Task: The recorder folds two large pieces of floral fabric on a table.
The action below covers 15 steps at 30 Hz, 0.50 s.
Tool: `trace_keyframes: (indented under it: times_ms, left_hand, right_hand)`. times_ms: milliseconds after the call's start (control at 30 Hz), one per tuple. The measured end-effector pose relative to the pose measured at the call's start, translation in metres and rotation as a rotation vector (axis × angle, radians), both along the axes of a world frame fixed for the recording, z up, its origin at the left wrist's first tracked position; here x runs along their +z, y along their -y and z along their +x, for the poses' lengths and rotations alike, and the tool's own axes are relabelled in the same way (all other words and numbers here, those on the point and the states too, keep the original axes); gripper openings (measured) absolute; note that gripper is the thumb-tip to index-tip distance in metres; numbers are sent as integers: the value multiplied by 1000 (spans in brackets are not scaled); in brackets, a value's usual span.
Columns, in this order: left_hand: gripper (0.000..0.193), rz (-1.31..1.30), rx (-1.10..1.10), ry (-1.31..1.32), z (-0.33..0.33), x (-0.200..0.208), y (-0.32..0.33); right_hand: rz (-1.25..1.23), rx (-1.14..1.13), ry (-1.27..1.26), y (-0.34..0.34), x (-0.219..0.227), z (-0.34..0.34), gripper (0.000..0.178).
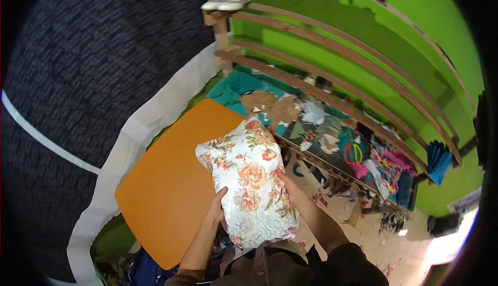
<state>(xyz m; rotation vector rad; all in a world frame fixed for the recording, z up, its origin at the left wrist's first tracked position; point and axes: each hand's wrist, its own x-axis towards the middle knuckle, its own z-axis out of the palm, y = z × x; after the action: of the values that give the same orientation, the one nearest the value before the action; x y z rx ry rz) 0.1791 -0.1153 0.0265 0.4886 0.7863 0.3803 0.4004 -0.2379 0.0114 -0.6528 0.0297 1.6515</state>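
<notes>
A white cloth piece with orange and pink flowers is held up in front of my body, over the right side of an orange tabletop. It has a soft cushion-like outline; whether it is stuffed or only folded I cannot tell. My left hand grips its left edge, thumb on top and fingers mostly hidden beneath. On the opposite edge my right hand holds it the same way. One corner of the cloth points left over the tabletop.
Beyond the table runs a low bench strewn with fabric scraps and scissors with red and yellow handles. Wooden rails cross the green wall, with shoes at their left end. A dark textured covering fills the left. Scraps litter the floor.
</notes>
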Motion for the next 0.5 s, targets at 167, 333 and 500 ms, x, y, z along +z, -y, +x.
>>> trace_keyframes:
  times_ms: [167, 333, 500]
  left_hand:
    - [61, 38, -249, 50, 67, 7, 10]
    - [66, 51, -478, 141, 135, -13, 41]
    - [69, -54, -683, 237, 197, -7, 90]
  right_hand:
    - [-27, -301, 97, 68, 26, 35, 53]
    - [-55, -600, 216, 141, 49, 56, 49]
    - [-55, -800, 174, 205, 68, 71, 48]
